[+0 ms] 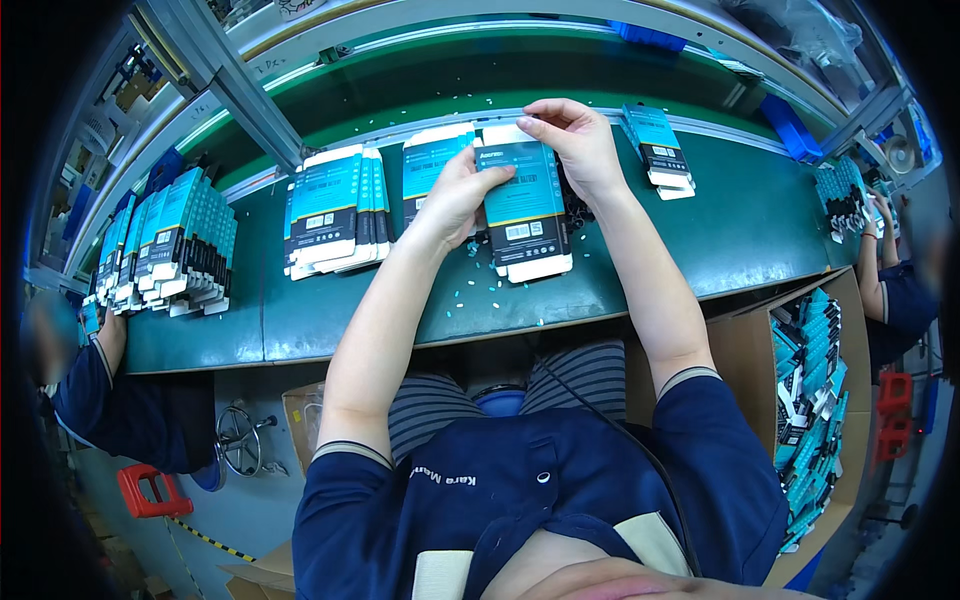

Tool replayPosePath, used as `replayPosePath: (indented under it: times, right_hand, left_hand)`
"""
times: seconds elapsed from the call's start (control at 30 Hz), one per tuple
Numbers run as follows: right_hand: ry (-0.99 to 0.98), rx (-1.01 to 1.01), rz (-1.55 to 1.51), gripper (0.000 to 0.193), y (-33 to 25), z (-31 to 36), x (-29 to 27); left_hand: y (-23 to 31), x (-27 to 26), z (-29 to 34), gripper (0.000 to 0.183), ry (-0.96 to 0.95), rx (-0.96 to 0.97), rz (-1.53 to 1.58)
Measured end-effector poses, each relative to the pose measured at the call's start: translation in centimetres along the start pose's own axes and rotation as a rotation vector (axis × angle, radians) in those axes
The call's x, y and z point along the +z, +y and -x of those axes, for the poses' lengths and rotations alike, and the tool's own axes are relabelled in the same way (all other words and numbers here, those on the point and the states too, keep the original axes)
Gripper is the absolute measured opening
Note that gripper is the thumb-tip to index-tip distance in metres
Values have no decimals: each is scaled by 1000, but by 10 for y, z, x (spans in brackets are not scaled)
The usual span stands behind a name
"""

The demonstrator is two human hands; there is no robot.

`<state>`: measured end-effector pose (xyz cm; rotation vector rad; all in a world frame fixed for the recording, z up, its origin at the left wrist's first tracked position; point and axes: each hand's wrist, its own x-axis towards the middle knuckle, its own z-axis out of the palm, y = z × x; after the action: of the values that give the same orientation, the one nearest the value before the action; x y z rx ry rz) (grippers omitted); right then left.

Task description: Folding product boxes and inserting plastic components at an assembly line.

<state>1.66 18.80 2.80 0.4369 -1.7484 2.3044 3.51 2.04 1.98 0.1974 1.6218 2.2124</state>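
A flat teal, black and white package lies tilted on the green work table, on top of a small stack. My left hand grips its upper left edge with the thumb on the face. My right hand pinches its top edge from above, fingers curled over the white flap. Just left of my left hand lies another stack of the same packages.
More package stacks lie at the left, far left and upper right. Small white scraps dot the table. A cardboard box full of packages stands at my right. Co-workers sit at the left and right.
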Motion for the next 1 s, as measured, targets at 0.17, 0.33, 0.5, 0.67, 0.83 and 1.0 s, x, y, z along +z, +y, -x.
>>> replayPosePath:
  times: [0.17,0.33,0.5,0.67,0.83,1.0]
  right_hand:
    - [-14,38,72,22,4,-1,-5]
    - [-31,2,2,21,8,0,-1]
    - [-54,20,336,18,5,3,0]
    - [-49,-8,301,15,2,5,4]
    - [-20,-85,306,16,6,5,4]
    - [-19,-48,352,19,5,6,4]
  left_hand:
    - [-1,1,-1,30,-5,55,113]
    - [-1,-2,-3,30,8,107,122]
    - [-1,-2,-1,30,-11,112,92]
    - [-1,-2,0,28,15,129,62]
    - [0,1,2,28,-17,160,57]
    - [-1,-2,1,27,-4,165,43]
